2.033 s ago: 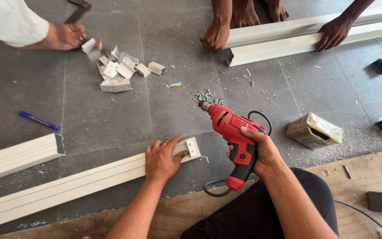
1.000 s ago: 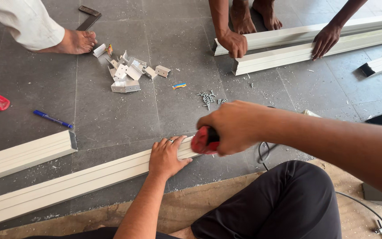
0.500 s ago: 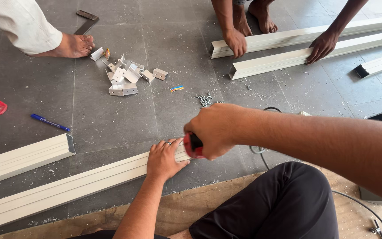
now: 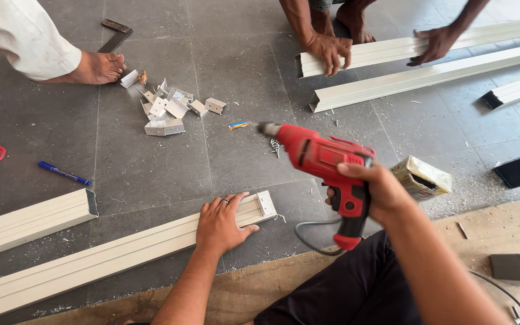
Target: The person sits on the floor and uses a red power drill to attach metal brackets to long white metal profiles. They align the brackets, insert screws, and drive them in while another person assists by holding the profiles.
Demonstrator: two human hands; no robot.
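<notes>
Down on the grey floor (image 4: 151, 156) lie five long white bars. The nearest bar (image 4: 115, 256) runs from the low left corner up toward the middle, and its open end (image 4: 266, 204) points right. The person's left hand (image 4: 222, 222) lies flat on top of this bar, close to that end, with fingers spread out and pressing down. A second bar (image 4: 28, 221) lies just to the left, and three more are far off at the top right, where another person's two hands (image 4: 329, 51) rest on them. The right hand (image 4: 371, 192) is wrapped tight around the handle of one red drill (image 4: 326, 165). The drill is held up in the air, to the right of the bar's end and a bit farther away. Its long body runs from the hand toward the upper left, so the tip (image 4: 264, 127) points away from the bar, not at it. So the left hand is the one on the bar, and the drill hand is near but apart. One small box (image 4: 421, 177) sits beside the drill. A pile of little white corner pieces (image 4: 167, 108), about ten, lies near a bare foot (image 4: 94, 67). One blue pen (image 4: 64, 173) and a few screws (image 4: 276, 146) lie loose.
</notes>
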